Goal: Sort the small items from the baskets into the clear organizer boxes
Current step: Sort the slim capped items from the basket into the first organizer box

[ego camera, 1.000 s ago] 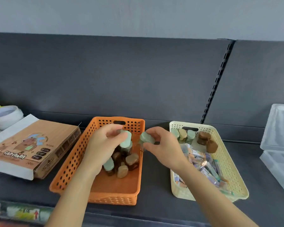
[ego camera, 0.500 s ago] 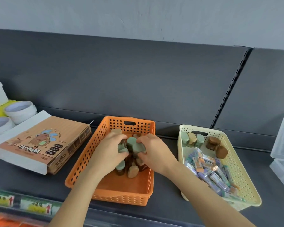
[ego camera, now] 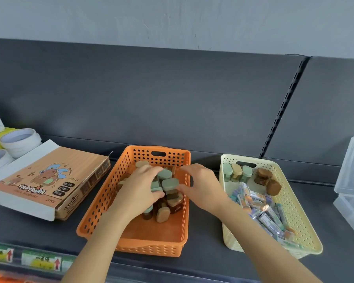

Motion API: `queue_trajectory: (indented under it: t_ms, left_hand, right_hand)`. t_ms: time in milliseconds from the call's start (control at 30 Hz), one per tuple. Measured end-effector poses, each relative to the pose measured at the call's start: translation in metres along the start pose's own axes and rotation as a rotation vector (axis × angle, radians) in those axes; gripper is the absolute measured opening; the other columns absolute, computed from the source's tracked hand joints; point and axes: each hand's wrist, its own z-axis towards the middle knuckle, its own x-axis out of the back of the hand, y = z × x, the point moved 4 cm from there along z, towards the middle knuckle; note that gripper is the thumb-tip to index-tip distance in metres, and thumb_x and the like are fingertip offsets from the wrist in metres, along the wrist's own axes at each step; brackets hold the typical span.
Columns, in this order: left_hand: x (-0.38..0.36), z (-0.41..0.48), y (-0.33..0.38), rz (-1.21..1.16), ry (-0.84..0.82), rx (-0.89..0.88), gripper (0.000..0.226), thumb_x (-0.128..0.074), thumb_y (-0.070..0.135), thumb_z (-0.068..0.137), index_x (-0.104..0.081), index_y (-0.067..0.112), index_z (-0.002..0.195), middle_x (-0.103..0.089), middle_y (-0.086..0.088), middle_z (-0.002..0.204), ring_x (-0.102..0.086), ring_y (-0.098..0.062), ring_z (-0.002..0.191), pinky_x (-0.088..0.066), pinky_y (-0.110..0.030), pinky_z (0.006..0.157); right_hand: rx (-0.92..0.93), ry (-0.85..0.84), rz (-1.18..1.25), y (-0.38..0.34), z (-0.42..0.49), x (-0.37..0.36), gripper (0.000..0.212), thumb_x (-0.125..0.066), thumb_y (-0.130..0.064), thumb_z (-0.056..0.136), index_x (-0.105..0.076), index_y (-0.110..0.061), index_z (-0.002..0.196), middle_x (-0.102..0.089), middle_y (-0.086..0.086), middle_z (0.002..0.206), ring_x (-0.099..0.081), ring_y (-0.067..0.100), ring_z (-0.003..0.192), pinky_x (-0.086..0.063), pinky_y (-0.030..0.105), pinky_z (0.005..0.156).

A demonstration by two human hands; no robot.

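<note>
Head view. Left hand (ego camera: 138, 194) lies inside the orange basket (ego camera: 102, 201), fingers curled round green-capped pieces (ego camera: 156, 186) in the pile. Right hand (ego camera: 201, 189) reaches over the basket's right rim, thumb and forefinger spread about one green-capped piece (ego camera: 170, 183); whether it grips cannot be told. One second earlier both hands were raised above the basket, each holding a piece; both are now down in the pile. Cream basket (ego camera: 307, 221) stands beside; clear organizer boxes (ego camera: 350, 170) at far right

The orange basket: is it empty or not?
Not empty: the orange basket holds a pile of small green and brown items.
</note>
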Motion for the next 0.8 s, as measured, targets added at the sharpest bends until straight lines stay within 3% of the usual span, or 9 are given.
queue_trajectory:
  t_ms: [200, 367, 533, 600, 667, 800]
  left_hand:
    - [0.01, 0.008, 0.023, -0.109, 0.107, -0.038, 0.062, -0.072, 0.033, 0.08, -0.045, 0.033, 0.135, -0.042, 0.014, 0.138, -0.041, -0.007, 0.125, -0.036, -0.027, 0.102]
    - [-0.007, 0.021, 0.062, -0.284, 0.064, -0.101, 0.058, -0.075, 0.031, 0.076, -0.052, 0.033, 0.129, -0.049, 0.018, 0.128, -0.046, -0.001, 0.118, -0.041, -0.027, 0.101]
    - [-0.038, 0.041, 0.108, -0.283, -0.048, -0.188, 0.059, -0.072, 0.033, 0.077, -0.05, 0.03, 0.131, -0.051, 0.015, 0.128, -0.046, 0.001, 0.117, -0.041, -0.029, 0.102]
    - [-0.053, 0.053, 0.127, -0.258, -0.107, -0.221, 0.061, -0.071, 0.034, 0.078, -0.047, 0.029, 0.134, -0.05, 0.012, 0.132, -0.047, -0.001, 0.119, -0.04, -0.024, 0.101]
    - [-0.067, 0.068, 0.143, -0.195, -0.16, -0.246, 0.064, -0.07, 0.033, 0.08, -0.043, 0.025, 0.138, -0.049, 0.008, 0.136, -0.047, -0.004, 0.121, -0.037, -0.021, 0.098]
    - [-0.096, 0.101, 0.159, -0.039, -0.229, -0.271, 0.063, -0.067, 0.028, 0.083, -0.041, 0.02, 0.14, -0.048, 0.001, 0.14, -0.045, -0.013, 0.126, -0.038, -0.028, 0.102]
  right_hand:
    - [-0.133, 0.132, 0.065, 0.033, -0.018, 0.036, 0.044, -0.066, -0.027, 0.086, -0.057, -0.016, 0.128, -0.06, -0.001, 0.124, -0.053, 0.009, 0.111, -0.041, 0.02, 0.093]
    - [-0.303, 0.136, 0.06, 0.077, -0.041, 0.055, 0.045, -0.065, -0.03, 0.087, -0.054, -0.021, 0.13, -0.059, -0.005, 0.127, -0.054, 0.009, 0.113, -0.041, 0.019, 0.092]
    - [-0.385, 0.141, 0.01, 0.122, -0.063, 0.076, 0.038, -0.064, -0.025, 0.088, -0.058, -0.017, 0.125, -0.06, -0.008, 0.107, -0.052, -0.003, 0.083, -0.034, 0.005, 0.069]
    - [-0.419, 0.134, 0.006, 0.142, -0.065, 0.081, 0.039, -0.064, -0.022, 0.087, -0.057, -0.016, 0.125, -0.062, -0.006, 0.114, -0.057, 0.007, 0.09, -0.037, 0.012, 0.073]
    - [-0.425, 0.119, -0.022, 0.161, -0.062, 0.083, 0.032, -0.062, -0.019, 0.084, -0.061, -0.013, 0.116, -0.065, -0.001, 0.11, -0.055, 0.014, 0.085, -0.038, 0.02, 0.07]
    - [-0.424, 0.105, -0.068, 0.182, -0.049, 0.093, 0.002, -0.055, -0.01, 0.081, -0.057, -0.01, 0.082, -0.059, 0.003, 0.076, -0.049, 0.02, 0.064, -0.037, 0.027, 0.053]
